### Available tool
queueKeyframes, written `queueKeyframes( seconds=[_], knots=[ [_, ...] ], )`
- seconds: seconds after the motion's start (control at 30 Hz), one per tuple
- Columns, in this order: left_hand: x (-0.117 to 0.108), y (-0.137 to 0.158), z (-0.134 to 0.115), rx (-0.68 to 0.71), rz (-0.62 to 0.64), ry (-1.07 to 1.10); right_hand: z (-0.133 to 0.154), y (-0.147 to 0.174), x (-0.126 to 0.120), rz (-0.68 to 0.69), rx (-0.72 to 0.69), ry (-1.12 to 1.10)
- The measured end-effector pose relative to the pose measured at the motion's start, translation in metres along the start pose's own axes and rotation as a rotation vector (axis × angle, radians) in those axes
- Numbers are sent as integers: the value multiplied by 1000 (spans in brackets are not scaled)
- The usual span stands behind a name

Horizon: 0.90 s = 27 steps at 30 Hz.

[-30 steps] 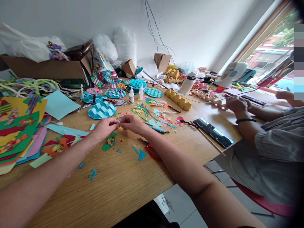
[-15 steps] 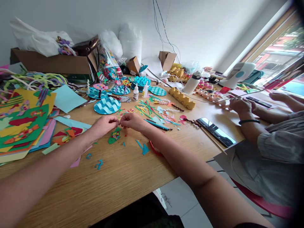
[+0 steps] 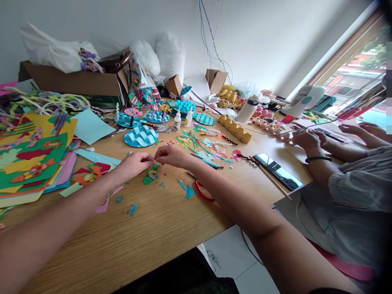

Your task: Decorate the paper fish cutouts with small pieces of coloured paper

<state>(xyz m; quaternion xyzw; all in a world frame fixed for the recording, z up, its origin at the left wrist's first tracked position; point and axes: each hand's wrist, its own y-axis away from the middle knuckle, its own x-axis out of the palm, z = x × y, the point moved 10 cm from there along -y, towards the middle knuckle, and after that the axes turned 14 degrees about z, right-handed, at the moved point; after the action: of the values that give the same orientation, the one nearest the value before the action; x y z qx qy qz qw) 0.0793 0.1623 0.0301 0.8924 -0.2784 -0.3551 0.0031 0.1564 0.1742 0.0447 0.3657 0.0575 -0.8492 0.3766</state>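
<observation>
Both hands meet fingertip to fingertip over the middle of the table. My left hand (image 3: 139,164) is closed in a pinch, and my right hand (image 3: 170,157) pinches close beside it. Whatever lies between the fingers is too small to make out. Just below them, a green paper fish (image 3: 151,174) with a colourful patterned body lies flat on the wood. Tiny paper bits (image 3: 165,174) are scattered round it. Beyond the hands stands a round blue disc with wavy paper strips (image 3: 141,136). Red-handled scissors (image 3: 203,192) lie partly under my right forearm.
Two glue bottles (image 3: 177,121) stand behind the hands. Coloured paper sheets (image 3: 33,163) pile up at left. Cut paper strips (image 3: 190,141), a yellow egg-carton strip (image 3: 234,128), a phone (image 3: 278,171) and a wooden stick (image 3: 274,179) lie to the right. Another person's hands (image 3: 306,139) rest there.
The view has shifted slightly, so the table things appear a little further right and lower. Both hands stay together in their pinch above the fish.
</observation>
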Motion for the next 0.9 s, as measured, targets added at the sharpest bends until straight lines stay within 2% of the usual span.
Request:
queueKeyframes(
  seconds=[0.17, 0.73, 0.9],
  knots=[
    [1, 1, -1, -7, 21, -17, 7, -2, 3, 2, 0, 158],
    [1, 6, -5, -32, 32, -38, 5, -10, 11, 59, 3, 198],
    [-4, 9, -1, -62, 5, -132, 15, -10, 12, 122, -79, 262]
  ],
)
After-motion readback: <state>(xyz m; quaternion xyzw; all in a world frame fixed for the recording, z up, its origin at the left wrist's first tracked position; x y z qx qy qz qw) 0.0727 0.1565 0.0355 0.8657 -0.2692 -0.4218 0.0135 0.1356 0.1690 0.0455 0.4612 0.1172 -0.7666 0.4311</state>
